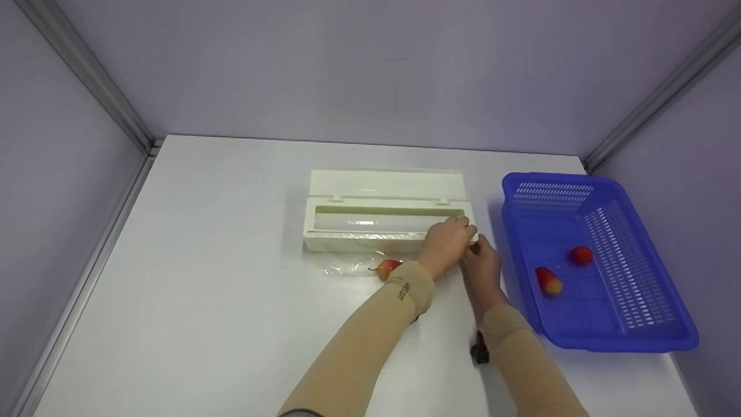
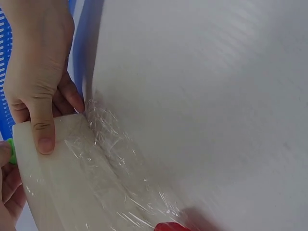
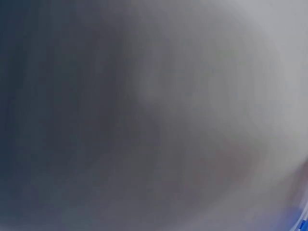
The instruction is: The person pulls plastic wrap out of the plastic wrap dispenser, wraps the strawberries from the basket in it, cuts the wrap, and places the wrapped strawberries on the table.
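A white cling film dispenser box (image 1: 365,243) lies with its lid (image 1: 385,184) folded back and a film roll (image 1: 376,222) inside. Clear film (image 2: 115,144) hangs over its front onto the table, across a small red-yellow pear (image 1: 386,269). At the box's right end, my left hand (image 1: 447,246) pinches a small green slider (image 2: 12,151), partly hidden by its fingers. My right hand (image 1: 485,266) grips the front corner just below, its thumb (image 2: 44,130) on the front face. The right wrist view is too dark and blurred to show either hand's work.
To the right stands a blue plastic basket (image 1: 602,339) holding a red fruit (image 1: 581,255) and a red-yellow fruit (image 1: 549,281). Purple-grey panels (image 1: 370,87) surround the white table (image 1: 220,278) at the back and sides. A small black object (image 1: 479,349) is beside my right wrist.
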Motion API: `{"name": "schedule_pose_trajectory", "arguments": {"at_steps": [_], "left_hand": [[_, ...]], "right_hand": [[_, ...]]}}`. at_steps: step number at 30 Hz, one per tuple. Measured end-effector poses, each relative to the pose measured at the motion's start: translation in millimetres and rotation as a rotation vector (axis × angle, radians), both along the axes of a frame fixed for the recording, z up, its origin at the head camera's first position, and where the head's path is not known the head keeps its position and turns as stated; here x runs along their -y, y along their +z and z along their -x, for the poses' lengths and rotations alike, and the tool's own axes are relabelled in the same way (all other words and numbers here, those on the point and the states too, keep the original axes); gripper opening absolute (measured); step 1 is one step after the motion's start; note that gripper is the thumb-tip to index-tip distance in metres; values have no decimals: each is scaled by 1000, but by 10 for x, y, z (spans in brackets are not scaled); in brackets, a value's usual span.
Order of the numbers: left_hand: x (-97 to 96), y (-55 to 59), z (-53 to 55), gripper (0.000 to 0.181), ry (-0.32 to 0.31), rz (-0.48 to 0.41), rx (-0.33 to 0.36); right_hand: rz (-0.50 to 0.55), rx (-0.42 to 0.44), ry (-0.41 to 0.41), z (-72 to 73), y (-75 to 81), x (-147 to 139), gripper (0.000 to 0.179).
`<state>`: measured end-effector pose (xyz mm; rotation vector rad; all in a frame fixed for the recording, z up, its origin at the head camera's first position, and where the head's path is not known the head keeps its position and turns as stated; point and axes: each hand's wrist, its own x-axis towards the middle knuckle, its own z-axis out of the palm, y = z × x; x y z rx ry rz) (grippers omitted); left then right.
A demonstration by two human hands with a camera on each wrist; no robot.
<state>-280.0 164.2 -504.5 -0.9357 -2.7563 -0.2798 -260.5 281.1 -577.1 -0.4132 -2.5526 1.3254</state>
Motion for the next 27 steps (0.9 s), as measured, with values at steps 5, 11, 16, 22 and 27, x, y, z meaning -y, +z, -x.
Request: {"name": "schedule_pose_trajectory", "arguments": {"at_steps": [5, 11, 16, 22, 27], "left_hand": [[56, -4, -41, 22, -28, 51, -16], [166, -16, -62, 24, -29, 78, 6], [362, 4, -36, 23, -20, 28, 33], [654, -9, -15, 21, -39, 20, 0], [897, -28, -38, 23, -40, 18, 13]], "right_hand": [[-5, 15, 3, -30, -19, 28, 13], [-48, 13, 33, -31, -15, 52, 18], [37, 19, 76, 3, 34, 25, 33], [109, 38, 79, 29, 54, -5, 39], [135, 42, 71, 21, 41, -8, 37]]}}
